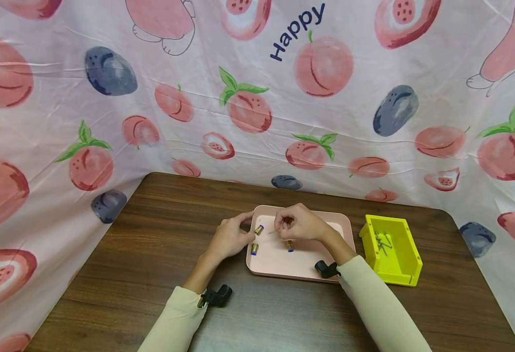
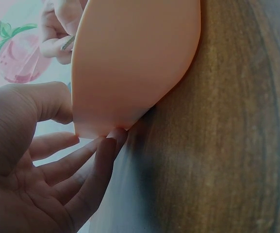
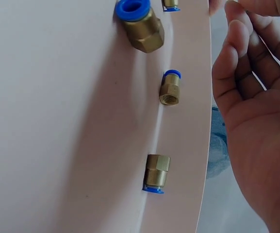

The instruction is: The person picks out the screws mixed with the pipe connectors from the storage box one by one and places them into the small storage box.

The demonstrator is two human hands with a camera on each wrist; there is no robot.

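Observation:
A pink tray (image 1: 301, 266) lies on the wooden table, with several brass fittings with blue ends (image 3: 170, 87) loose on its floor. My left hand (image 1: 246, 230) rests against the tray's left rim. In the left wrist view its thumb touches the tray's edge (image 2: 130, 73), and its straight fingers (image 2: 89, 160) lie beside the corner. One fitting (image 1: 259, 229) sits just past those fingers. My right hand (image 1: 284, 226) hovers over the tray's far part and pinches a thin metal pin (image 1: 274, 231), whose tip points left toward that fitting.
A yellow bin (image 1: 409, 264) holding several small metal pins stands right of the tray. The brown table (image 1: 151, 244) is walled by a fruit-print cloth (image 1: 248, 98) at the back and sides. Black wrist mounts sit on both cream sleeves.

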